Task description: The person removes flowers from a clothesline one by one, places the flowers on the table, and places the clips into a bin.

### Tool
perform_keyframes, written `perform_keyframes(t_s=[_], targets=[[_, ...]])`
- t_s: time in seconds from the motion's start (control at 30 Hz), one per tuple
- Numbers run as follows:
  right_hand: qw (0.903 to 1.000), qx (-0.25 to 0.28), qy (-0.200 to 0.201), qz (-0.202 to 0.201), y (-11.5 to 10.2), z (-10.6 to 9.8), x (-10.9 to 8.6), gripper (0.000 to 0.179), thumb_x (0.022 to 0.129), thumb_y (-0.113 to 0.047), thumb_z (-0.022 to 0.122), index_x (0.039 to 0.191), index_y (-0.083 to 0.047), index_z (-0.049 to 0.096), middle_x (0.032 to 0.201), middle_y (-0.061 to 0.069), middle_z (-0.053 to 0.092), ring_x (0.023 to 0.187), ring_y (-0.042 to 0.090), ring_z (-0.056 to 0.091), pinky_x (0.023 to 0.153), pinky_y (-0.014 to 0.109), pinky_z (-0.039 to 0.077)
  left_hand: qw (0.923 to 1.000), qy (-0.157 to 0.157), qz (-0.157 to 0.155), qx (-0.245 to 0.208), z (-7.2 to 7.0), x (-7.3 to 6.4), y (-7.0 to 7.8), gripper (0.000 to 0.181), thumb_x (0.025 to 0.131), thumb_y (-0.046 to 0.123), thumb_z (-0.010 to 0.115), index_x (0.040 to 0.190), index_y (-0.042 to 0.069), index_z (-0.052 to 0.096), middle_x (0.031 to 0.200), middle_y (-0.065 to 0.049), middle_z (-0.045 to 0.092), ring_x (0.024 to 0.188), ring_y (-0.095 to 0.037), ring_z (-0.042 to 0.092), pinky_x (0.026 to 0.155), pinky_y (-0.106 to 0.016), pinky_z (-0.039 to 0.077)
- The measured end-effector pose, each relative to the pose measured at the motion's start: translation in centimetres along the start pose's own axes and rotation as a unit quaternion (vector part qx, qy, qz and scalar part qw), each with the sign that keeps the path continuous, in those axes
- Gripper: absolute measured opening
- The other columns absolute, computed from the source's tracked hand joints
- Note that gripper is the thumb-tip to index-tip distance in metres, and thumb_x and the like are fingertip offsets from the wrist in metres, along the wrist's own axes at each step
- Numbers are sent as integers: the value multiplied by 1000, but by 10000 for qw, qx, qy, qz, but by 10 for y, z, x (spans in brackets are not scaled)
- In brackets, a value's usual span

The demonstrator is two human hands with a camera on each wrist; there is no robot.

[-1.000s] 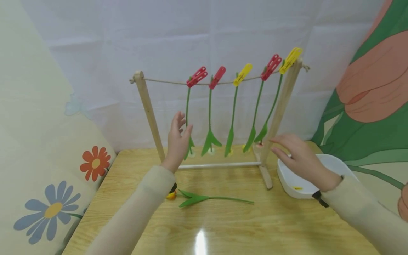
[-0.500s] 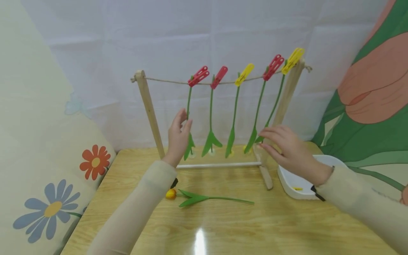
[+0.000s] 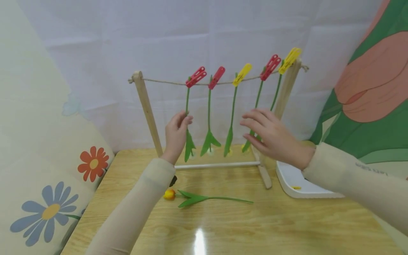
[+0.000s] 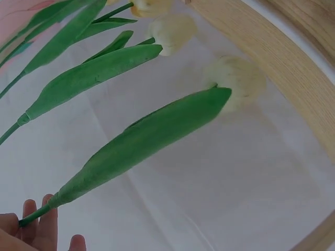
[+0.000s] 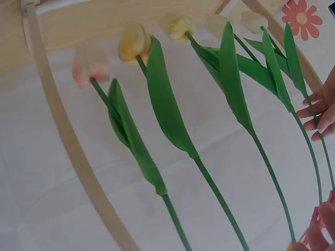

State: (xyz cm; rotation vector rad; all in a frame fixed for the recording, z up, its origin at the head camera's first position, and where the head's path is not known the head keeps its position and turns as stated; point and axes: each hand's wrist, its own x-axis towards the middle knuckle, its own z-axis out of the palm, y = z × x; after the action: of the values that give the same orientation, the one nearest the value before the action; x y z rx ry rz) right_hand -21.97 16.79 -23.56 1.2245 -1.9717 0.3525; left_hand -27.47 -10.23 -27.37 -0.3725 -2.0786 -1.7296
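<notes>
Several artificial tulips hang upside down from a rope, held by red and yellow clothespins. At the leftmost hanging tulip, my left hand pinches the green stem above its leaf, thumb on one side and fingers on the other. My right hand is in front of the two rightmost tulips, fingers spread and slightly bent, holding nothing; it covers parts of their stems and leaves. The leftmost red clothespin clips that first stem to the rope. A loose orange-yellow tulip lies on the table.
A wooden frame carries the rope, with a white bar low across it. At the right, partly under my right arm, stands a white tray with a small yellow piece inside. White cloth hangs behind.
My right hand has moved left from beside the right post to in front of the right-hand tulips. My left hand has closed on the leftmost tulip's stem.
</notes>
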Motion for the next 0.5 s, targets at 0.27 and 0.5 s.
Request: perform_keyframes(t_s=[0.27,0.5], targets=[[9995,50,-37,-315,5,3,32,29,91,-10,64,112,10,60,113,26,59,106,44,51,94,55,42,9999,-1,-137,60,-3,0,1,24,100,6,52,119,-6,60,107,-21,66,98,-28,65,87,-29,53],[9973,-399,72,-613,13,0,73,36,83,-3,74,112,11,59,113,28,60,109,45,53,103,54,39,9997,14,-252,16,-2,2,-1,23,99,6,53,117,-6,60,106,-21,66,98,-29,65,90,-30,52]])
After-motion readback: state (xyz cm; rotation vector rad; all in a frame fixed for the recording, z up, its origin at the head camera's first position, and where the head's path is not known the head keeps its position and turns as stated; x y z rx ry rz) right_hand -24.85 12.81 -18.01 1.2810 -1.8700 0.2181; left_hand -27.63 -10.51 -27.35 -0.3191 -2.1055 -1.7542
